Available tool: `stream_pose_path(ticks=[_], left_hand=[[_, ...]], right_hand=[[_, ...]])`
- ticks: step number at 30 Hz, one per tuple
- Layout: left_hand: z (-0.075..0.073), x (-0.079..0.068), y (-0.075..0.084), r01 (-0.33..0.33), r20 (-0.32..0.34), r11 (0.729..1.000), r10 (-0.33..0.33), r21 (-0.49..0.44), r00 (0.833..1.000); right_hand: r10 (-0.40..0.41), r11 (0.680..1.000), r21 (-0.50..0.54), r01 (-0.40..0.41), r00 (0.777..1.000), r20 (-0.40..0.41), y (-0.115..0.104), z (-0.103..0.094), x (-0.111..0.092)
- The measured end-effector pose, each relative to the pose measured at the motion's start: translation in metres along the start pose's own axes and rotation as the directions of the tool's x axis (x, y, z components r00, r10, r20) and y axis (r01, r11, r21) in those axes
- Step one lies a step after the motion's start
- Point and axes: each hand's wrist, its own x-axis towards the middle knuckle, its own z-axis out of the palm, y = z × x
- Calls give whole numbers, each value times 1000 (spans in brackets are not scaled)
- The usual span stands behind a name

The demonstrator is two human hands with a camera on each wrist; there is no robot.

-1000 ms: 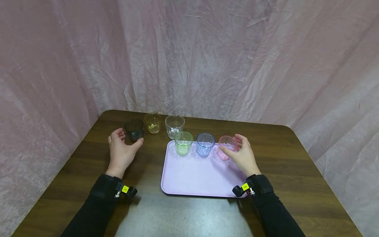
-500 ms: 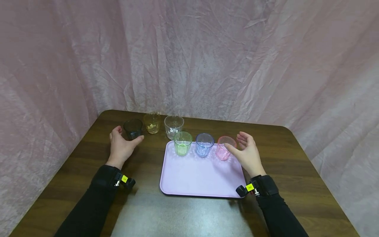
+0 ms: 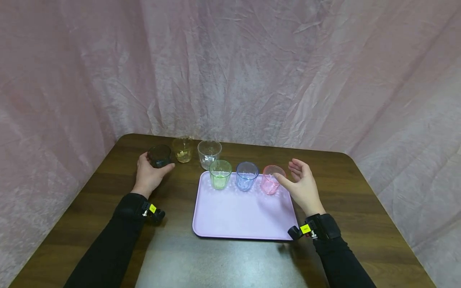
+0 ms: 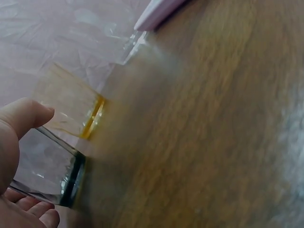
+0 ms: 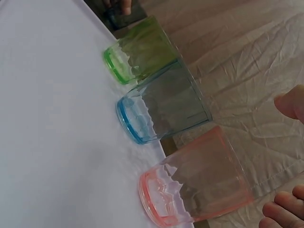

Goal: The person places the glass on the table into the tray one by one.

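Observation:
My left hand (image 3: 150, 176) is around a dark grey glass (image 3: 159, 157) at the table's back left. In the left wrist view its thumb lies at one side of the dark glass (image 4: 50, 164) and the fingers at the other. My right hand (image 3: 303, 188) is beside a pink glass (image 3: 270, 182), apart from it, thumb and fingers spread with nothing between them. The pink glass stands at the right of a row with a blue glass (image 3: 246, 180) and a green glass (image 3: 219, 178), along the back edge of a lilac tray (image 3: 241, 220).
A yellow glass (image 3: 183, 150) and a clear glass (image 3: 209, 152) stand upright behind the tray, to the right of the dark glass. The wooden table (image 3: 360, 224) ends at a pink curtain (image 3: 252, 80) at the back.
My left hand has moved forward and closed in around the dark glass. My right hand has drawn back to the right from the pink glass, which stays on the tray.

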Motion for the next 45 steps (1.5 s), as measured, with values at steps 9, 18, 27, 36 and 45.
stream_pose_path(ticks=[9, 18, 27, 36, 45], left_hand=[[1, 3, -8, -43, -12, 997, 42, -59, 999], [-1, 0, -8, -57, -4, 998, 57, -20, 998], [-3, -3, -5, -55, -17, 998, 56, 12, 998], [-15, -9, 15, -81, -13, 996, 81, -25, 997], [-22, -20, 49, -152, 33, 987, 154, -51, 988]], right_hand=[[-19, 1000, 12, 19, 1000, -7, 4, 0, -1], [-7, 1000, 17, 7, 1000, -17, 6, 1, -2], [0, 1000, 22, 1, 1000, -19, 6, 1, -4], [-17, 999, 36, 17, 1000, -10, 2, -1, -5], [-33, 999, 32, 33, 999, -5, -5, -2, -7]])
